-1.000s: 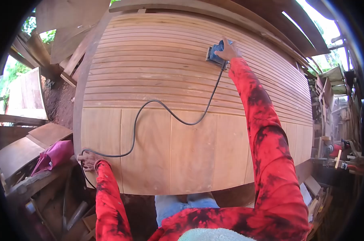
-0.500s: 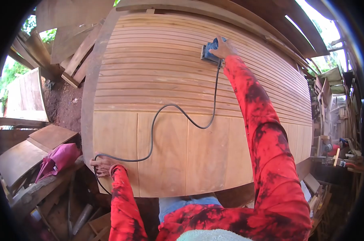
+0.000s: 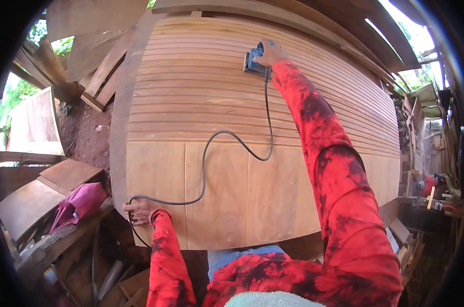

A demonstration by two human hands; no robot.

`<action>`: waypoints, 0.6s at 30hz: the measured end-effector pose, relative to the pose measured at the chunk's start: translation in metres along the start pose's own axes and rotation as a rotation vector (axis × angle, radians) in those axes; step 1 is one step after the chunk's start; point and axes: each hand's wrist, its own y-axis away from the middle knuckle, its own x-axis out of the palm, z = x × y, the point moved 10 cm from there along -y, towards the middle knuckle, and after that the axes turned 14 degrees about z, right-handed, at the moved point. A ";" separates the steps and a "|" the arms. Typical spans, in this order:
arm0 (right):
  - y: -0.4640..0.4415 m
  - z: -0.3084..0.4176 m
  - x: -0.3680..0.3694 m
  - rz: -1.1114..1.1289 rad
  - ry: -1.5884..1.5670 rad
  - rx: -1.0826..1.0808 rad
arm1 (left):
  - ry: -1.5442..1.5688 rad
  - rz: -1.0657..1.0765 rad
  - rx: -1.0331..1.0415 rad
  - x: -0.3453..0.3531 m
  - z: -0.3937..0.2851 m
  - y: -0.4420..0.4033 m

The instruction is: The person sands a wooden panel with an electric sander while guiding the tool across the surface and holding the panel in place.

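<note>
My right hand (image 3: 273, 53) is wrapped over a blue electric sander (image 3: 255, 60), which lies flat on the grooved part of a large wooden door panel (image 3: 219, 204). From the sander a black cord (image 3: 204, 169) snakes down across the smooth boards to the panel's lower left corner. There my left hand (image 3: 139, 211) has its fingers curled round the cord, close against the panel edge. The fingertips are partly hidden. Both arms are in red and black sleeves.
Left of the panel, a pink bag (image 3: 78, 203) rests among wooden boards (image 3: 35, 204). Planks (image 3: 96, 87) lean at the upper left. A red power tool (image 3: 426, 185) sits at the far right near stacked timber. Long boards (image 3: 293, 23) run along the panel's far edge.
The sander has slid left along the grooves under my right hand. My left hand stays at the panel corner with the cord. The whole view has shifted slightly.
</note>
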 end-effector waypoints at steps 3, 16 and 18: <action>-0.002 0.018 0.002 0.020 0.017 -0.004 | -0.004 0.003 0.014 0.000 -0.001 -0.001; -0.014 0.108 -0.001 0.009 0.046 0.008 | -0.021 -0.022 0.021 0.006 0.001 0.000; -0.014 0.124 -0.002 -0.034 0.098 -0.015 | -0.009 -0.019 0.018 0.000 0.000 0.001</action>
